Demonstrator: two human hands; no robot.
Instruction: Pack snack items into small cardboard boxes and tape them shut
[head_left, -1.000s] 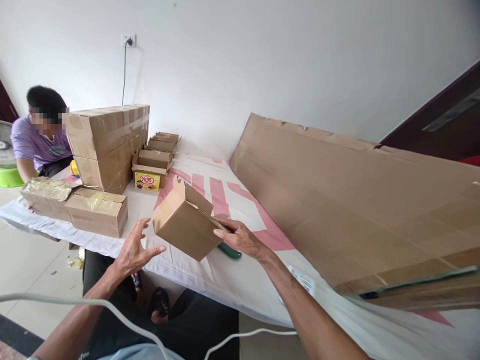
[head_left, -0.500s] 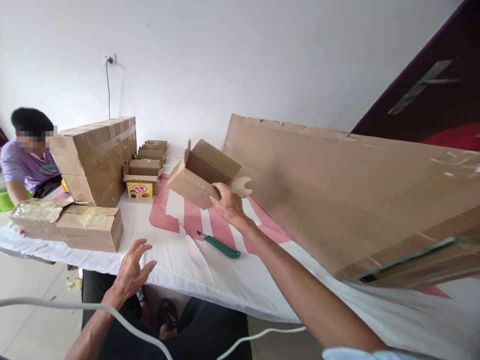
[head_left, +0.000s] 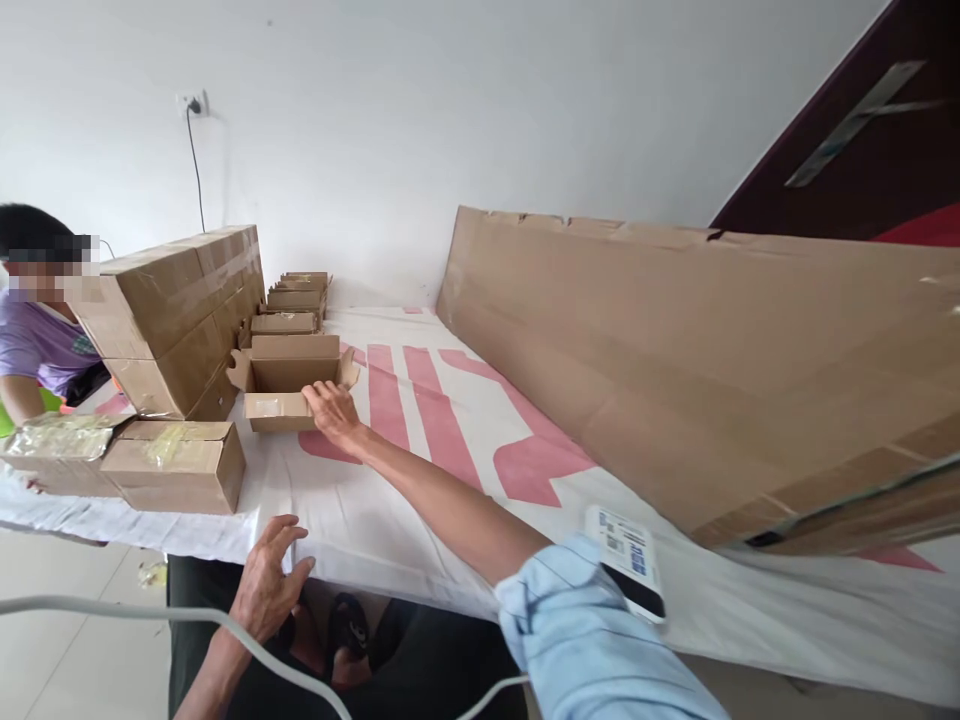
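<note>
My right hand (head_left: 332,410) reaches far across the table and rests against the right front corner of a small open cardboard box (head_left: 289,372), fingers curled on its edge. That box stands upright at the near end of a row of similar open boxes (head_left: 296,295) running toward the wall. My left hand (head_left: 266,580) hovers at the table's near edge with fingers spread, holding nothing. A device with a label (head_left: 626,560) lies by my right sleeve.
Stacked sealed cartons (head_left: 180,315) stand left of the row, with two taped boxes (head_left: 135,460) nearer the edge. A long flat carton (head_left: 697,360) fills the table's right side. A seated person in purple (head_left: 34,330) is at far left. White cable (head_left: 172,620) crosses below.
My right hand carried the folded box from in front of me out to the left and set it down at the end of the row. The green-handled knife is out of sight now.
</note>
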